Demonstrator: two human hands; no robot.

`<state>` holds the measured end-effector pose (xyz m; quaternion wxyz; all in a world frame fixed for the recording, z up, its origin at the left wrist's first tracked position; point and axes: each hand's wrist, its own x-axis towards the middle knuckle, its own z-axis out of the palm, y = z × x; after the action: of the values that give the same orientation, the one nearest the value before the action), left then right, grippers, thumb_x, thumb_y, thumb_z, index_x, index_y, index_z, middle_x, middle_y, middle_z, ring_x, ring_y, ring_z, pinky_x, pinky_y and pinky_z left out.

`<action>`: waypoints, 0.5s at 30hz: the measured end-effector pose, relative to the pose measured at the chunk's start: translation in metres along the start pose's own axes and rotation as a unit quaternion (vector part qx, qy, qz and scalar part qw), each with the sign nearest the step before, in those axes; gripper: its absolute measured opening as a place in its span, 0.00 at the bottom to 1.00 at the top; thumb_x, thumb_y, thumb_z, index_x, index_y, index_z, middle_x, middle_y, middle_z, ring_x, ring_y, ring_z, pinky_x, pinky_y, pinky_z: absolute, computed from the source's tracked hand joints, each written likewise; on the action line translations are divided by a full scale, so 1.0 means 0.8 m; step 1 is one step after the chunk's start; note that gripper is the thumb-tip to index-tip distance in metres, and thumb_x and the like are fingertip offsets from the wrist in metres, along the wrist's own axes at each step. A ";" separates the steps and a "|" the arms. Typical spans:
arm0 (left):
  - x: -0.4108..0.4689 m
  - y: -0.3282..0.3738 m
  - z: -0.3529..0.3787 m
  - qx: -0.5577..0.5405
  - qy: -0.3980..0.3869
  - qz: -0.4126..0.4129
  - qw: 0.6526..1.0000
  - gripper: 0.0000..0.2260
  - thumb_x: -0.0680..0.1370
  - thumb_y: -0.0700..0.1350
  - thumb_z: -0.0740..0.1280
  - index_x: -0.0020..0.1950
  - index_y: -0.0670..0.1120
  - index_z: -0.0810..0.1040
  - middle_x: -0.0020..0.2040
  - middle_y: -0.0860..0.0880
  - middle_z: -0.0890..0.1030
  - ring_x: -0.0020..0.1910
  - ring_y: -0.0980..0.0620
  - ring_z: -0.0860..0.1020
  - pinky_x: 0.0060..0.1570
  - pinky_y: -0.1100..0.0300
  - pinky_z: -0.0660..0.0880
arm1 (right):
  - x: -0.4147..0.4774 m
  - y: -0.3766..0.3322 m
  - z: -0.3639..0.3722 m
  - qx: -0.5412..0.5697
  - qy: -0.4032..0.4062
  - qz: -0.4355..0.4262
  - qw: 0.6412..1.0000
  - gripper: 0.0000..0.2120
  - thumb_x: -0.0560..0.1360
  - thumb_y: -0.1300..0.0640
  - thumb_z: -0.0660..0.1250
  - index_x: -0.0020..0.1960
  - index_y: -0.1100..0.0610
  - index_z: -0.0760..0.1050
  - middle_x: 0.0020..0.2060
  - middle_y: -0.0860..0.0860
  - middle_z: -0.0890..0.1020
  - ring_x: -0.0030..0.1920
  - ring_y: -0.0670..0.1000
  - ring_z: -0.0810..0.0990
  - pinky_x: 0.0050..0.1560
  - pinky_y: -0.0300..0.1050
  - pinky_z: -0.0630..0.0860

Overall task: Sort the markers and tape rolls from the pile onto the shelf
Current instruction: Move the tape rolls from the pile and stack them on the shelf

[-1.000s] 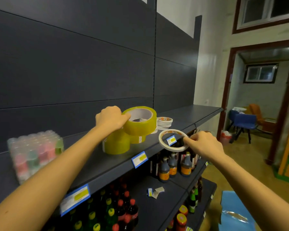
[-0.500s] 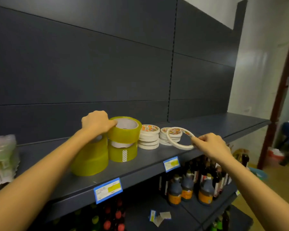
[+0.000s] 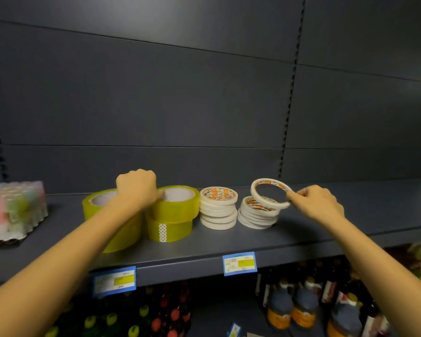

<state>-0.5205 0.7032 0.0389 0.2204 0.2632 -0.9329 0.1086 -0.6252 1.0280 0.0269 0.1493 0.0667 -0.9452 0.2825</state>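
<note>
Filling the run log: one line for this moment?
left hand: grips top yellow tape roll | right hand: holds thin white roll above right white stack | shelf

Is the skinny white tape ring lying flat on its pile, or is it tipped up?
Tipped up. The right hand pinches the thin white ring by its edge, tilted above the right-side stack, not lying flat.

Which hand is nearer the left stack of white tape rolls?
Left. The left hand grips the top yellow roll right beside that stack; the right hand is beyond the second white stack, holding a thin roll.
</note>
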 end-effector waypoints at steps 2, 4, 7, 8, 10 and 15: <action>-0.007 0.001 -0.005 0.012 0.056 0.000 0.998 0.19 0.77 0.58 0.60 0.53 0.43 0.77 0.49 0.44 0.81 0.51 0.43 0.78 0.45 0.56 0.70 | 0.013 -0.003 0.009 -0.021 -0.017 -0.003 1.000 0.18 0.75 0.43 0.61 0.38 0.55 0.81 0.32 0.51 0.75 0.35 0.54 0.73 0.34 0.42 0.65; -0.013 -0.003 -0.007 0.023 0.093 0.020 0.995 0.19 0.78 0.58 0.58 0.56 0.43 0.74 0.52 0.44 0.80 0.54 0.44 0.77 0.48 0.55 0.69 | 0.024 -0.005 0.020 -0.061 -0.039 -0.015 0.997 0.20 0.75 0.40 0.60 0.39 0.55 0.80 0.33 0.51 0.75 0.36 0.54 0.73 0.35 0.42 0.66; -0.021 -0.019 -0.010 0.026 0.113 0.043 0.992 0.19 0.78 0.57 0.57 0.61 0.44 0.72 0.59 0.45 0.77 0.60 0.45 0.72 0.55 0.53 0.67 | 0.037 -0.007 0.030 -0.158 -0.067 -0.041 0.984 0.26 0.75 0.34 0.56 0.44 0.56 0.79 0.42 0.53 0.79 0.45 0.55 0.77 0.43 0.45 0.71; -0.025 -0.026 -0.011 0.021 0.117 0.042 0.992 0.19 0.79 0.56 0.57 0.61 0.44 0.71 0.59 0.45 0.76 0.60 0.45 0.71 0.55 0.53 0.66 | 0.039 -0.010 0.030 -0.203 -0.060 -0.055 0.976 0.27 0.75 0.33 0.55 0.48 0.55 0.78 0.46 0.54 0.80 0.49 0.56 0.78 0.46 0.46 0.71; -0.033 -0.042 -0.014 0.010 0.128 0.031 0.991 0.18 0.79 0.55 0.57 0.60 0.44 0.72 0.59 0.45 0.76 0.60 0.45 0.71 0.55 0.53 0.66 | 0.040 -0.021 0.027 -0.273 -0.008 -0.095 0.957 0.28 0.75 0.33 0.54 0.53 0.56 0.77 0.51 0.54 0.80 0.53 0.56 0.79 0.45 0.45 0.69; -0.069 -0.095 -0.024 -0.002 0.139 -0.014 0.990 0.16 0.79 0.53 0.59 0.58 0.42 0.74 0.55 0.43 0.77 0.56 0.43 0.72 0.52 0.52 0.64 | 0.007 -0.111 0.035 -0.166 0.028 -0.297 0.940 0.17 0.77 0.39 0.58 0.51 0.52 0.72 0.54 0.51 0.78 0.52 0.56 0.78 0.43 0.46 0.67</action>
<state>-0.4305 0.6703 0.0364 0.3496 0.2580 -0.8899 0.1391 -0.6188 0.9383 0.0517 0.2615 0.3105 -0.9115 0.0661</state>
